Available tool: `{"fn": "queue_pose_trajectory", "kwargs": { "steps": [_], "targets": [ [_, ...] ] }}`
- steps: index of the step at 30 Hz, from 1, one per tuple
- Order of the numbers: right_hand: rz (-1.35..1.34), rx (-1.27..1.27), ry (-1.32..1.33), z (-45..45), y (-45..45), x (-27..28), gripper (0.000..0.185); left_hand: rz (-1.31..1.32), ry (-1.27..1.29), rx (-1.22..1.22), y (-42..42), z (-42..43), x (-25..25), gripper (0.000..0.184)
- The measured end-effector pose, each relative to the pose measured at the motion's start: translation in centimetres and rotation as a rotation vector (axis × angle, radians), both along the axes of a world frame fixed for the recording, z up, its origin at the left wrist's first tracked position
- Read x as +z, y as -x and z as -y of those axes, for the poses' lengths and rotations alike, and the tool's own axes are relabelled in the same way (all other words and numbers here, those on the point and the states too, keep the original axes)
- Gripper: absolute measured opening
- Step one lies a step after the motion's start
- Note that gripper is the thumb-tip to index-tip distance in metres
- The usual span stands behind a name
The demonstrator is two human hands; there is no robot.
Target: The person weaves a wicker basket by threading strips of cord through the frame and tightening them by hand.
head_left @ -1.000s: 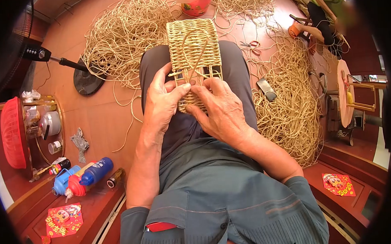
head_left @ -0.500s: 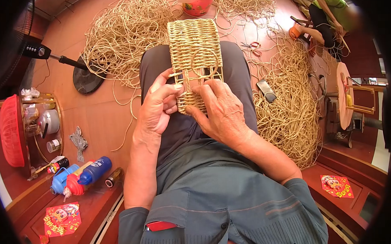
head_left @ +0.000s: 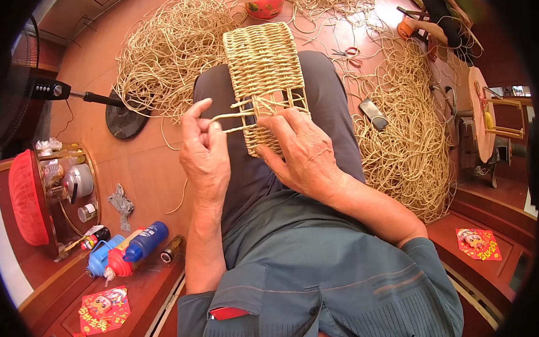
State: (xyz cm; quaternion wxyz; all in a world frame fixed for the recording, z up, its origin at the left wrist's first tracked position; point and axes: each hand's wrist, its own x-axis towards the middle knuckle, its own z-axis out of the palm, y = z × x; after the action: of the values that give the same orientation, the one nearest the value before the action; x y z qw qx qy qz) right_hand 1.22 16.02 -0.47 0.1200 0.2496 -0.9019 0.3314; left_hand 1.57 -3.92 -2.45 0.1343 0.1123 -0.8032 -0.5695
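A woven straw panel (head_left: 264, 59) on a frame lies over my lap, its upper part tightly woven and a gap with bare bars below. My left hand (head_left: 204, 141) is beside the gap, thumb and fingers pinched on a straw cord (head_left: 231, 116) that loops out to the left from the panel. My right hand (head_left: 301, 149) grips the short woven lower part of the panel, thumb on its lower edge and fingers over the gap.
Straw cord heaps lie at the upper left (head_left: 176, 47) and right (head_left: 408, 146). Scissors (head_left: 353, 55), a phone (head_left: 373, 114), a fan base (head_left: 127, 117) and a red bucket (head_left: 266, 3) are on the floor. Another person's leg (head_left: 428, 31) shows at upper right.
The loop over the panel has been drawn down and left through the gap. My left hand has moved left with the cord, while my right hand stays on the panel. The view has shifted slightly.
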Motion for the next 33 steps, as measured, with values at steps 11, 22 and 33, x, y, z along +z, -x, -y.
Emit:
{"fn": "queue_pose_trajectory", "kwargs": {
  "steps": [11, 22, 33],
  "targets": [
    [-0.090, -0.042, -0.027, 1.8, 2.3, -1.1, 0.016, -0.151, 0.764, 0.217, -0.8, 17.2, -9.1, 0.039],
    [-0.072, -0.081, 0.017, 2.9, 2.5, -1.1, 0.019, 0.058, 0.103, -0.018, -4.1, 0.3, 1.0, 0.026],
    [-0.016, -0.005, 0.171, 1.2, 2.7, -1.1, 0.004, -0.011, -0.354, 0.010, -2.8, -4.3, -3.1, 0.031]
  ]
}}
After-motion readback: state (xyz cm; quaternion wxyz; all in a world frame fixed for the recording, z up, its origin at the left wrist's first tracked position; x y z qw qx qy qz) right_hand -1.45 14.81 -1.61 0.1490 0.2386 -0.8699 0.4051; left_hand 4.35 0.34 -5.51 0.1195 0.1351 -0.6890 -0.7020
